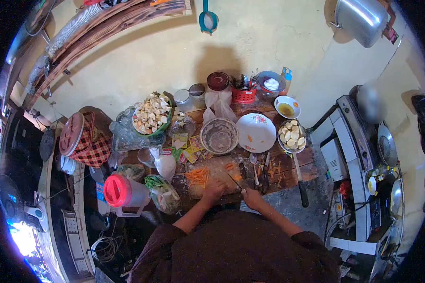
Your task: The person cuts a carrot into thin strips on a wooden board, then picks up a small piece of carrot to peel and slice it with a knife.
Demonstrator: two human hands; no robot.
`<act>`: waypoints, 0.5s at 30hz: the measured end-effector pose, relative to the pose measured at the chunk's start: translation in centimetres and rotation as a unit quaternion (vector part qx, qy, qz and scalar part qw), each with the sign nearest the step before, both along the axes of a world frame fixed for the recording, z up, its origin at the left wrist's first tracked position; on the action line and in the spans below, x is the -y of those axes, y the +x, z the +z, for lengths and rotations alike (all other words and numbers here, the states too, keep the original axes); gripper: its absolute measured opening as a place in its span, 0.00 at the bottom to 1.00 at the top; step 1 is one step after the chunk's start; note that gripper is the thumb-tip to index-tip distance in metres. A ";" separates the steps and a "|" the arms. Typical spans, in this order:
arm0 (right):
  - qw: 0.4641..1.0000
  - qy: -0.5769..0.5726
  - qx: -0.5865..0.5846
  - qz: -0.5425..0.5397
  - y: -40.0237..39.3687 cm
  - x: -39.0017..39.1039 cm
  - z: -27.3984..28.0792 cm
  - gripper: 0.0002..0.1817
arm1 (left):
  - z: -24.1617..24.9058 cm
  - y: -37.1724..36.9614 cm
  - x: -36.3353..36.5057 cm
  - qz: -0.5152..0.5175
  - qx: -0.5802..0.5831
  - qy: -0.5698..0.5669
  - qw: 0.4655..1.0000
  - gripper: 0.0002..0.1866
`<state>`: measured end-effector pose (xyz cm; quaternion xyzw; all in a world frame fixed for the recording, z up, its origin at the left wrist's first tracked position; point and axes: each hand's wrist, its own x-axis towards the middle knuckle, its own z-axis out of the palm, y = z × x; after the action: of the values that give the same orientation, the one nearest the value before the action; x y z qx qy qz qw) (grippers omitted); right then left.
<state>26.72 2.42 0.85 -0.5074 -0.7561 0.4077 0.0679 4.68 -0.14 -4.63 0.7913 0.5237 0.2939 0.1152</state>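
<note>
A cutting board (193,191) lies at the table's front edge, below the metal bowl. Orange carrot strips (198,176) are heaped on its left part, and a few more orange pieces (230,166) lie near its upper right. My right hand (253,198) is closed round the handle of a knife (234,180), whose blade points up and left over the board. On the board's lower middle rests my left hand (214,190), its fingers close to the strips; whether they hold anything is too small to tell.
Around the board stand a floured metal bowl (219,136), a white floral plate (256,133), a pan of pale pieces (292,136), a bowl of chopped pieces (152,114) and a red-lidded jug (127,192). Peelings (279,172) lie at right. A stove (356,125) stands farther right.
</note>
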 end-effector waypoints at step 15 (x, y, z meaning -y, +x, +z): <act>0.996 0.054 -0.026 0.060 -1.2 1.8 -2.8 0.20 | 1.1 1.5 3.6 0.054 -0.087 0.030 0.994 0.24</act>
<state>25.51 0.64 -1.92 -0.4461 -0.8038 0.3829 0.0907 6.16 -3.70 -3.56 0.7876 0.5642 0.2457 0.0297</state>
